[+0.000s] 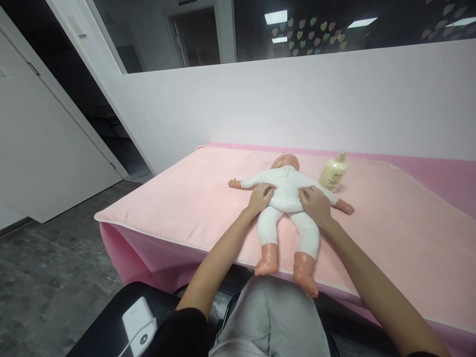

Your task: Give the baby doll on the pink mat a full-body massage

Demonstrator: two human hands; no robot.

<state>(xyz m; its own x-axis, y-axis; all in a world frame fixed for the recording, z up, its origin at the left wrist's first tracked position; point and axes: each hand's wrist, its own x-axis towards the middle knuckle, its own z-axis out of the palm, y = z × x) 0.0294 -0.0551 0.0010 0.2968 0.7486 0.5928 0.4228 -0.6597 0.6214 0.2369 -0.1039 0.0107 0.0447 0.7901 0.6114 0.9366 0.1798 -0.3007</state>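
Note:
A baby doll (pixel 287 196) in a white top and white trousers lies on a pink padded cloth (pixel 178 198), head away from me and bare feet at the near edge. Its arms are spread out to both sides. My left hand (pixel 261 197) is at the left side of the doll's waist, fingers curled onto the white top. On the opposite side, my right hand (pixel 314 202) has its fingers bent and pressed together on the same top. The cloth under my fingertips is partly hidden.
Behind the doll's right-hand arm stands a pale yellow pump bottle (pixel 333 172). A white wall (pixel 297 104) with a window rises behind the table. At lower left, a white device with a cable (pixel 139 325) rests on a black chair (pixel 107 322).

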